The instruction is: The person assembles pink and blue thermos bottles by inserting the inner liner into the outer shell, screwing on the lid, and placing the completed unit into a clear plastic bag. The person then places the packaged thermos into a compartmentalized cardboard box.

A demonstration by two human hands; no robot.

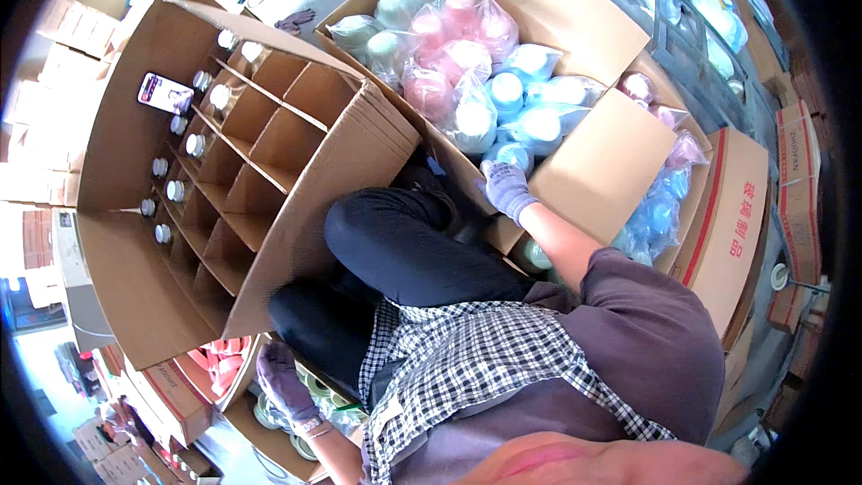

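Note:
My right hand (508, 191), in a grey-purple knit glove, grips the near end of a blue bottle (514, 156) in a clear plastic bag. That bottle lies in an open carton (575, 9) among bagged bottles in pale green, pink and blue. Low on the left, my left hand (285, 383), gloved too, hangs with its fingers stretched loosely and nothing visible in them. Beneath it, a carton holds round glass pieces (305, 445) with green parts. Left of my knees, a tilted carton (117, 287) with cardboard dividers holds several white-capped bottles (175, 190) along its far side; other compartments are bare.
A phone (165, 92) with a lit screen rests at the divided carton's far side. A raised flap (603, 157) partly covers the bottle carton. Flattened cartons (732, 216) stand at the right. Red items (220, 364) lie in a box at lower left. Stacked cartons line both sides.

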